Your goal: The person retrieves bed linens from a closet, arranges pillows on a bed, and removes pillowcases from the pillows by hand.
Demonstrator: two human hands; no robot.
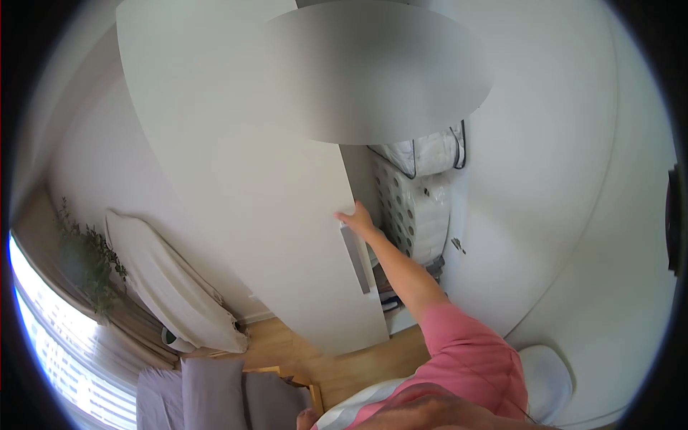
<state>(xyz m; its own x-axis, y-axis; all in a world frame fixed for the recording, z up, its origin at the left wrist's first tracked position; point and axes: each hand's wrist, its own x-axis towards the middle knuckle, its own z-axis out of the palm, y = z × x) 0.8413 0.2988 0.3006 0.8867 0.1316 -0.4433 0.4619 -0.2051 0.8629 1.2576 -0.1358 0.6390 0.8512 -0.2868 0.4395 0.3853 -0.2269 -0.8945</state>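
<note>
My right hand (356,218) reaches up from a pink sleeve and grips the edge of a tall white wardrobe door (251,158). Its thumb lies on the front face, just above the grey recessed handle (355,259); the other fingers are mostly hidden. The door stands partly open. Beside my forearm, inside the wardrobe, is a plastic-wrapped pack of toilet rolls (423,215). Above the pack sits a clear, dark-edged storage bag (430,155) with white contents. Only a small part of my left hand (307,418) shows at the bottom edge, near grey-and-white fabric (362,403); its fingers cannot be made out.
A blurred oval covers the wardrobe's upper part. To the left are a cloth-covered board (165,279), a plant (89,261) and a bright window (64,351). Grey cushions (215,394) lie at lower left above the wooden floor (301,333). A white chair (548,380) stands lower right.
</note>
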